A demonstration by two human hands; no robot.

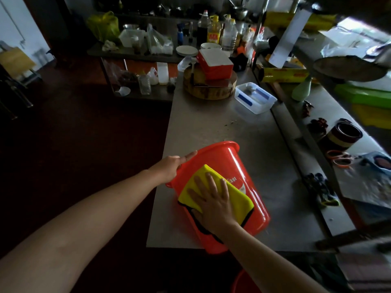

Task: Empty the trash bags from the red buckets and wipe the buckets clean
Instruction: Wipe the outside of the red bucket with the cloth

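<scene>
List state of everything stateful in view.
red bucket, tipped on its side on the table, mouth facing away.
yellow cloth, spread flat on the bucket wall.
right hand, flat, pressing the cloth.
left hand, holding the bucket rim.
second red bucket, at frame bottom, mostly cut off.

Working kitchen: steel table [211,127], round wooden chopping block [209,89], oil and sauce bottles [213,30], stacked plates [187,50], cling-film boxes [283,75].
</scene>
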